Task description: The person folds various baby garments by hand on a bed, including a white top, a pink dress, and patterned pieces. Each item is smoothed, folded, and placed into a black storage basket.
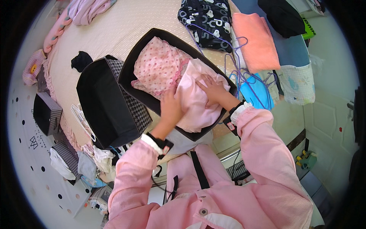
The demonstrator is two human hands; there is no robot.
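Observation:
A black fabric storage box point(130, 87) lies before me, holding folded clothes. On its far left side is a pink polka-dot garment point(157, 61) with a frilled pink edge. A plain pale pink garment point(194, 114) fills the near right side, partly over the dotted one. My right hand point(213, 91) rests spread on top of the plain garment. Against that garment's left edge is my left hand point(171, 107), slightly blurred, its fingers pointing toward the dotted cloth; whether it grips any fabric is unclear.
Another black box with houndstooth sides point(107, 106) sits left on the bed point(120, 25). Purple wire hangers point(237, 63) lie right, near an orange towel point(256, 43) and a black printed cloth point(206, 25). White hangers point(83, 120) and a small black cloth point(81, 61) lie left.

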